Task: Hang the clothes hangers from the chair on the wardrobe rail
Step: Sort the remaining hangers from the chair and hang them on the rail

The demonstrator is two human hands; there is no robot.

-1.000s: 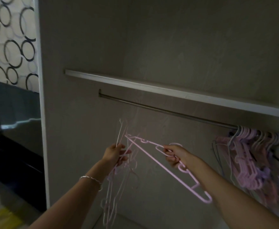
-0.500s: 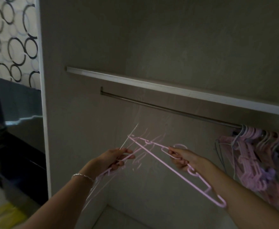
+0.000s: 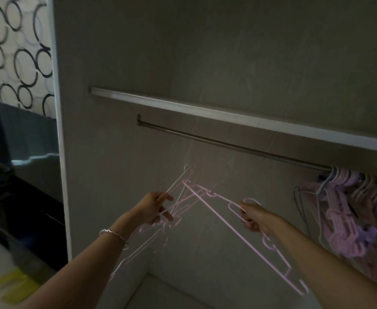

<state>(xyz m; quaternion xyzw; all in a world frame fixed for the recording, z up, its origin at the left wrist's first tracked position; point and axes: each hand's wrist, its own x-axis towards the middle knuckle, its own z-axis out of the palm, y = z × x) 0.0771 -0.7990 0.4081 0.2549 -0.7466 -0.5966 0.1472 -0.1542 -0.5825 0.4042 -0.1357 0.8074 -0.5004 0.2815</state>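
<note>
Hangers [image 3: 178, 206]: where, just now?

Low in front of the wardrobe, well under the rail [image 3: 227, 144], none of this lot hooked on yet. Bunched in the left hand [image 3: 153, 208], fingers curled round the blurred wires. One pink hanger [image 3: 245, 237] split off and slanting down to the right, pinched near its neck by the right hand [image 3: 253, 216].

Hands together or apart?

Apart, with the pink hanger's upper tip crossing the bunch just beside the left hand. Hard to tell whether snagged there or only overlapping.

So how to do it well?

Probably best to ease the single one free first: hold the bunch steady, draw right and slightly up, no jerking. Then turn the hook upward, lift above the rail, lower on. Aim for the bare stretch just left of the hung batch [image 3: 350, 197] at the far right end, then slide along to meet it.

Risks?

Dragging a second hanger out by a caught hook; missing the rail in this dim light. Worth watching the hook, not the shoulders.
</note>
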